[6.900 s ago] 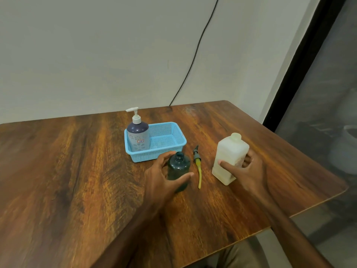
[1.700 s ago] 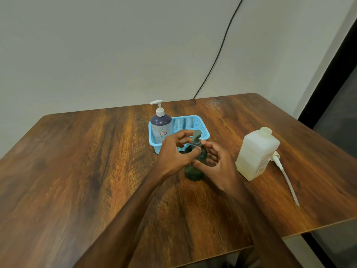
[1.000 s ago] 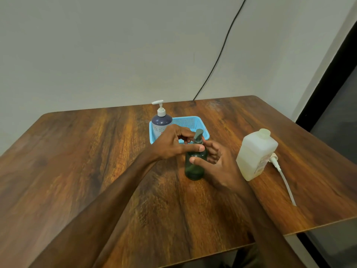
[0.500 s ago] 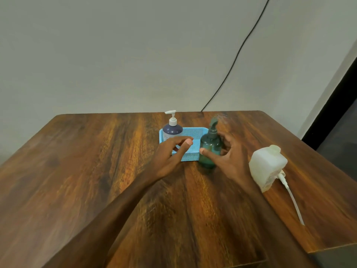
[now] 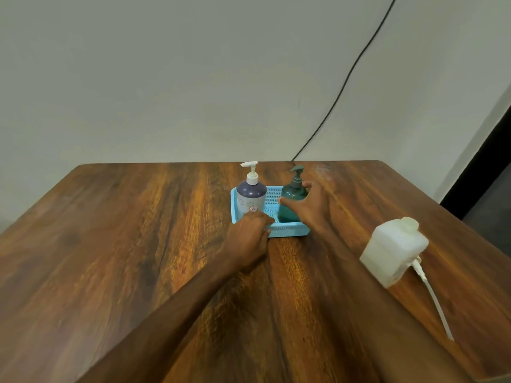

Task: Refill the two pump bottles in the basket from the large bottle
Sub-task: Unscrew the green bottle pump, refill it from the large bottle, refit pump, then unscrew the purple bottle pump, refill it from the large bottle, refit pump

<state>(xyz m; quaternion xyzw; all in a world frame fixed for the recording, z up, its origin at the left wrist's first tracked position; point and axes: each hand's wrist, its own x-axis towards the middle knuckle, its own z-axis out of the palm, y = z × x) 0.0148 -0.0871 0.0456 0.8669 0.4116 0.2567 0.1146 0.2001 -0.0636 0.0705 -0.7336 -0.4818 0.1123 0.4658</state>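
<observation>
Right hand (image 5: pixel 309 208) wraps the green pump bottle (image 5: pixel 290 197), seated in the blue basket (image 5: pixel 290 230); left hand (image 5: pixel 249 236) curls over its near rim; next, probably: release, lift out the purple pump bottle (image 5: pixel 250 197).

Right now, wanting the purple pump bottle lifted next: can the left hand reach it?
Likely yes: the left hand rests at the blue basket's front rim just before the purple pump bottle, nothing between; the right hand holds the green pump bottle.

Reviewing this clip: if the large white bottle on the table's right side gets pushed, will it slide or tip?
Likely slides: the large white bottle looks squat and flat-based. Its translucent plastic suggests light weight, though the fill level is unclear. Its smooth sides may be slippery.
</observation>
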